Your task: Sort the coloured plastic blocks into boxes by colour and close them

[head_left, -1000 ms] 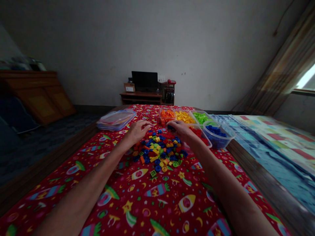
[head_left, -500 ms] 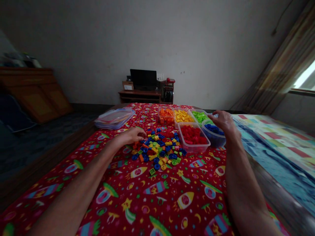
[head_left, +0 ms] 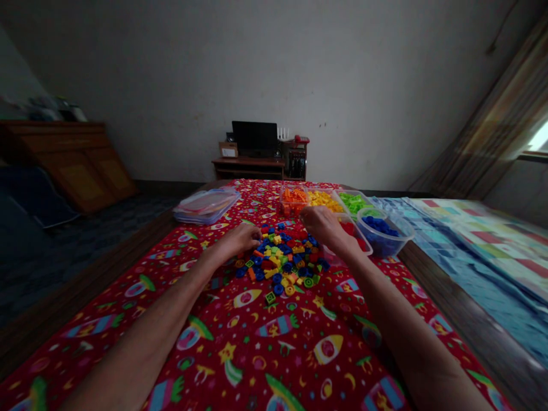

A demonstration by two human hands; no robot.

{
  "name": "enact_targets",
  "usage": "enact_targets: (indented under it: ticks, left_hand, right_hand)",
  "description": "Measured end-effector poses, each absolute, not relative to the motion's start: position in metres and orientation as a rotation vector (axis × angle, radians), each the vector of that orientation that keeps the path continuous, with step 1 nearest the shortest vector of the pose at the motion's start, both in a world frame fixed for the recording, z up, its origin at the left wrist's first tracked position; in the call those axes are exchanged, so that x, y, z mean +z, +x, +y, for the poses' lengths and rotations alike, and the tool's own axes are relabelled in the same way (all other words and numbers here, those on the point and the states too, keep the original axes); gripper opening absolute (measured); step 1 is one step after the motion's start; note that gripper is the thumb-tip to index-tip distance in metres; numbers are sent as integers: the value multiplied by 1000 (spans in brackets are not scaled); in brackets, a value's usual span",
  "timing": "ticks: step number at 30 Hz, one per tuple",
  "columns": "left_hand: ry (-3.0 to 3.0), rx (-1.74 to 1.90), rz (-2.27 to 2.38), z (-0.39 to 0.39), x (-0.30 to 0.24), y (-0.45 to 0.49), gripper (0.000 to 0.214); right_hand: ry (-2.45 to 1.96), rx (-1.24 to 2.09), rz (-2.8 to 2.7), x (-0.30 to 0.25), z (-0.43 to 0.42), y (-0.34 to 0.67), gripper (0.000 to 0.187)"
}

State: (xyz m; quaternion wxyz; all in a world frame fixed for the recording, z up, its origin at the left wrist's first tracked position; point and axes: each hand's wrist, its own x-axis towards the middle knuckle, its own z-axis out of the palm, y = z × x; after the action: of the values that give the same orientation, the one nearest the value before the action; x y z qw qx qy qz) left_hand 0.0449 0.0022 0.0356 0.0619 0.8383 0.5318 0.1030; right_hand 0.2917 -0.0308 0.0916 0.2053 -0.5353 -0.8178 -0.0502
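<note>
Two hands are in view, both the person's own. The left hand [head_left: 238, 240] rests at the left edge of one loose pile of plastic building pieces [head_left: 282, 261], its fingers [head_left: 256, 233] half curled; whether it has hold of a piece cannot be told. The right hand [head_left: 323, 224] is partly open, fingers angled down, above the far right side of the pile and just beside the red tub; it too shows no piece that can be confirmed in its grip. The pile shows five colours: blue, yellow, red, green and orange. The pieces are too many and too small for an exact count. Five open containers stand beyond it, each filled with one colour: four rectangular clear tubs, namely the orange tub [head_left: 294, 201], the yellow tub [head_left: 323, 200], the green tub [head_left: 353, 201] and the red tub [head_left: 357, 241], and one round clear blue-filled tub [head_left: 382, 235]. One flat clear lidded box [head_left: 206, 206] lies to the left. All six containers and the pile sit on one red rocket-print cloth [head_left: 327, 348]. One dark monitor [head_left: 254, 138] stands on one wooden desk [head_left: 248, 169] against the far wall.
</note>
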Motion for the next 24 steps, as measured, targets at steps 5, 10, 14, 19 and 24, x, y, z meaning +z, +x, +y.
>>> enact_targets:
  ticks: [5, 10, 14, 19, 24]
  left_hand:
    - [2660, 541, 1448, 4, 20, 49, 27]
    - [2679, 470, 1533, 8, 8, 55, 28]
    - [2645, 443, 1633, 5, 12, 60, 26]
    - [2565, 439, 1699, 6, 14, 60, 23]
    - [2440, 570, 1625, 8, 18, 55, 24]
  right_hand:
    - [-1372, -72, -2488, 54, -22, 274, 31]
    - [-1145, -56, -2634, 26, -6, 261, 37]
    - [-1251, -48, -2674, 26, -2, 252, 33]
    - [-1345, -92, -2536, 29, -11, 252, 31]
    - [-1402, 12, -2443, 35, -14, 257, 24]
